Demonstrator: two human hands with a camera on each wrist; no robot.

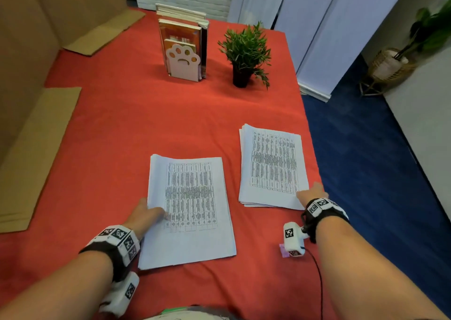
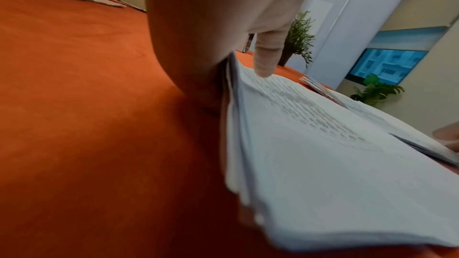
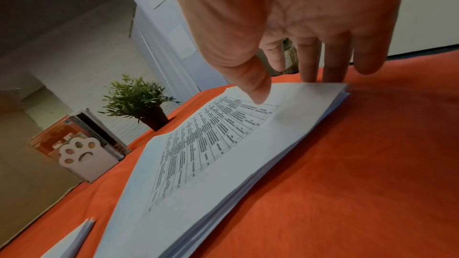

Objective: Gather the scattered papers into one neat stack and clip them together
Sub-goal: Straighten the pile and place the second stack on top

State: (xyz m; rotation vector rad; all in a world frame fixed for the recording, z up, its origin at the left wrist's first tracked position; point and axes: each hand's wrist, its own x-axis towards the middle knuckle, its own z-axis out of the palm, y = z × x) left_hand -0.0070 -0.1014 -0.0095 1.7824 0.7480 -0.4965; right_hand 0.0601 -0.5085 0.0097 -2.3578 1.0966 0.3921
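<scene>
Two piles of printed sheets lie on the red tablecloth (image 1: 122, 136). The left pile (image 1: 188, 210) is in front of me, and my left hand (image 1: 146, 213) grips its left edge. In the left wrist view the thumb (image 2: 267, 62) lies on the top sheet, the fingers are hidden beneath, and that edge of the pile (image 2: 323, 154) is raised. The right pile (image 1: 272, 166) lies flat near the table's right edge. My right hand (image 1: 311, 193) is at its near right corner. The thumb (image 3: 255, 89) touches the top sheet of this pile (image 3: 211, 164), and straight fingers (image 3: 332, 66) stand against its edge.
A paw-shaped bookend with books (image 1: 184, 51) and a potted plant (image 1: 245, 53) stand at the back. Cardboard sheets (image 1: 36, 149) line the left side. A small pink thing (image 1: 283, 251) lies half hidden under my right wrist camera. The table drops off to blue floor (image 1: 366, 173) on the right.
</scene>
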